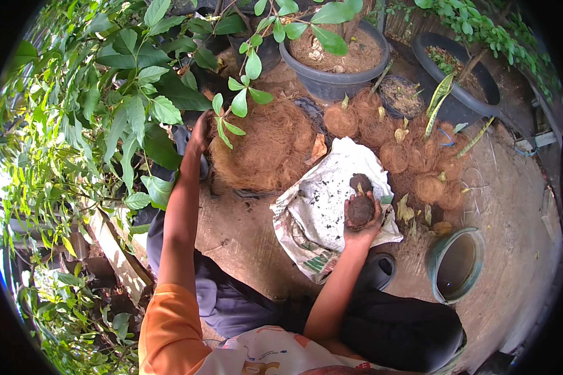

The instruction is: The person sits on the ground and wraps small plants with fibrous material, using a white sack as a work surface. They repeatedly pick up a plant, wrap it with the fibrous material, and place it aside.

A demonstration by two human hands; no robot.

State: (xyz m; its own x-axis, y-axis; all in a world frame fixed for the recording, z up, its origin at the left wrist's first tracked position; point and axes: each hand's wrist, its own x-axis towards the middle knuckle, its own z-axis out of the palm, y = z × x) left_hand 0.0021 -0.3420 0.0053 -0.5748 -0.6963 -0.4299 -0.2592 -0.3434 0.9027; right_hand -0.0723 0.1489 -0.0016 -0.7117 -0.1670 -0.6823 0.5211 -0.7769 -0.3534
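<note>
Your right hand (363,234) cups a dark, soil-like ball (360,211) right of centre; support it gently from beneath, as it may crumble. Your left hand (201,130), left of upper centre near brown fibre (256,150), has a grip you cannot tell.

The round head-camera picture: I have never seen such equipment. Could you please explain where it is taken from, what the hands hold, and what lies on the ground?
There is no machine here: these are a person's bare hands, seen from above by a wide camera on the head, which bends straight edges. The right hand holds a dark, soil-like ball; a second dark ball shows just beyond it. The left hand is beside a pile of brown fibre; its grip is hard to make out. On the ground lie a white sack and several fibre-covered balls; dark plant pots stand farther off.
</note>
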